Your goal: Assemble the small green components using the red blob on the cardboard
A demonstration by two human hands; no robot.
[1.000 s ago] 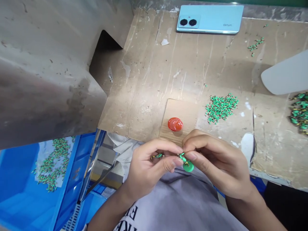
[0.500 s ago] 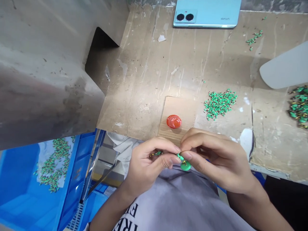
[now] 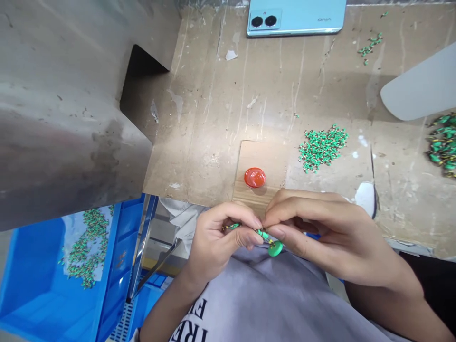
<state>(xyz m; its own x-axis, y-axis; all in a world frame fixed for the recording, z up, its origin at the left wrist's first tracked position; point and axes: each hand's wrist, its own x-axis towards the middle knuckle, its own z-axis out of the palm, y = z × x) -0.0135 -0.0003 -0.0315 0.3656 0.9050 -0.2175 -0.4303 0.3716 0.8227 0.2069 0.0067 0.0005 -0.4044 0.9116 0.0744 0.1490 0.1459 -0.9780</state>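
Near the table's front edge, my left hand (image 3: 215,237) pinches a small green figurine (image 3: 262,234) between thumb and forefinger. The figurine is tilted, with its round green base (image 3: 275,248) pointing down and to the right. Another small green and yellow piece (image 3: 233,226) shows inside the curl of the same hand. My right hand (image 3: 320,232) is closed in a pinch, thumb and forefinger meeting right beside the figurine. Whatever lies between its fingertips is hidden. Just beyond the hands, a small red dish (image 3: 255,177) with a glossy inside sits on a wooden board (image 3: 263,152).
A pile of tiny green parts (image 3: 322,148) lies right of the board, larger green figures (image 3: 443,145) at the right edge. A light blue phone (image 3: 295,19) lies at the back. Left are a metal housing (image 3: 71,109) and a blue crate (image 3: 39,280) holding green pieces.
The whole view has shifted slightly. The figurine's base has turned a little and shows more of its flat face. Both hands stay pinched together at the same place.
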